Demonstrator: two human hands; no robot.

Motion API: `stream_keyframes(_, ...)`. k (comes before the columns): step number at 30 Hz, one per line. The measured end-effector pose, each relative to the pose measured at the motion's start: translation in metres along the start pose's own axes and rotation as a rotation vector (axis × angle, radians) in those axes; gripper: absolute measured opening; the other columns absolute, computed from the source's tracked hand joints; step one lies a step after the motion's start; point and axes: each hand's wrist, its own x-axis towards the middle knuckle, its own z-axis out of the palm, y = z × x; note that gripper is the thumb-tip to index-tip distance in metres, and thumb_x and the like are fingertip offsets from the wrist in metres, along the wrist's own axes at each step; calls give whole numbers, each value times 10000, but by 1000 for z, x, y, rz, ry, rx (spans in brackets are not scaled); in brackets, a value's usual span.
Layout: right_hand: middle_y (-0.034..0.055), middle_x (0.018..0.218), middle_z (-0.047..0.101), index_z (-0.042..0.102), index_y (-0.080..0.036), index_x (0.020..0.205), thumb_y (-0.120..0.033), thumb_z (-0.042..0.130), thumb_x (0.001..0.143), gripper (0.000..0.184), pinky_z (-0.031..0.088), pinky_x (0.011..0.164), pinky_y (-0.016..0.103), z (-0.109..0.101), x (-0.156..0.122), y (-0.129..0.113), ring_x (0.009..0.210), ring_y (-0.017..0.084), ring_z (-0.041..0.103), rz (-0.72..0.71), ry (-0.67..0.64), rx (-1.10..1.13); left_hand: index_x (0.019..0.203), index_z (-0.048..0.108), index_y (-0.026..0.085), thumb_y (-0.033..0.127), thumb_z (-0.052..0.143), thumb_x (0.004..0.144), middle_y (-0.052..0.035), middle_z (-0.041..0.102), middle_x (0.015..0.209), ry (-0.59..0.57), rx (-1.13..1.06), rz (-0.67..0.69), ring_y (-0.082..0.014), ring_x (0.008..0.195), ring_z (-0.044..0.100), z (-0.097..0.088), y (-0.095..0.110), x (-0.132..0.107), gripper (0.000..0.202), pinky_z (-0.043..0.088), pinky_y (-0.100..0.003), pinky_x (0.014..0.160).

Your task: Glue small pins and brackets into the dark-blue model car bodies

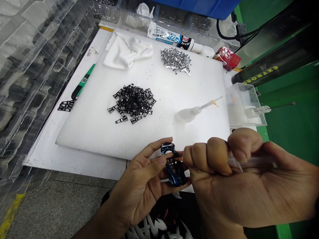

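Note:
My left hand (147, 177) holds a small dark-blue toy car body (175, 174), gripped between thumb and fingers with its openings showing. Closed around a translucent plastic syringe (251, 161) is my right hand (231, 176). An orange tip (178, 159) sticks out from that fist and meets the car body near my left thumb; whether it touches I cannot tell. Beyond the hands, on a white foam board (99, 132), lie a heap of small black plastic parts (134, 101) and a heap of shiny chrome parts (176, 60). A white squeeze bottle (186, 115) with a thin nozzle lies nearer my right hand.
A white cloth (128, 51), a glue tube (169, 36) and a red box (227, 58) lie along the back. At left is a green utility knife (83, 81) beside stacked clear trays (47, 56). A clear container (245, 103) stands right, below a dark cylinder (276, 56).

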Motion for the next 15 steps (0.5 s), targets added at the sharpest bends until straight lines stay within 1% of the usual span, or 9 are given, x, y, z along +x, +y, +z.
stream_keyframes(4,-50,488,330,518,-165,653,-418,464,937,384,412,488,264,0,-1,1,416,74,312,14,-16,7,1309,617,223,112,582,969,-76,743,1090,13,15,-6,-135,886,744,1,1,-1,359,687,-337,814)
stream_keyframes(7,-46,484,334,502,-162,652,-396,436,949,384,397,470,251,3,-1,3,411,73,310,-10,0,28,1301,623,221,102,575,970,-66,748,1066,7,-2,6,-126,880,745,1,1,-1,355,684,-322,821)
stream_keyframes(11,-48,500,341,495,-157,654,-394,531,930,365,396,490,240,-2,-1,1,428,68,345,-5,8,27,1292,630,220,103,576,969,-68,750,1080,-4,-4,8,-133,902,747,0,0,-1,347,680,-333,847)
stream_keyframes(13,-46,498,359,493,-154,652,-396,565,922,370,423,502,250,-8,0,-1,432,70,375,-16,-63,-13,1292,629,223,111,578,971,-69,750,1082,-6,-6,10,-133,904,748,0,0,-2,344,679,-325,843)
stream_keyframes(15,-43,497,380,496,-153,659,-393,571,926,367,459,507,279,-13,-1,-3,435,81,405,-38,-191,-73,1295,626,223,122,576,976,-67,752,1052,-13,0,16,-131,893,747,0,0,-2,338,678,-314,831)
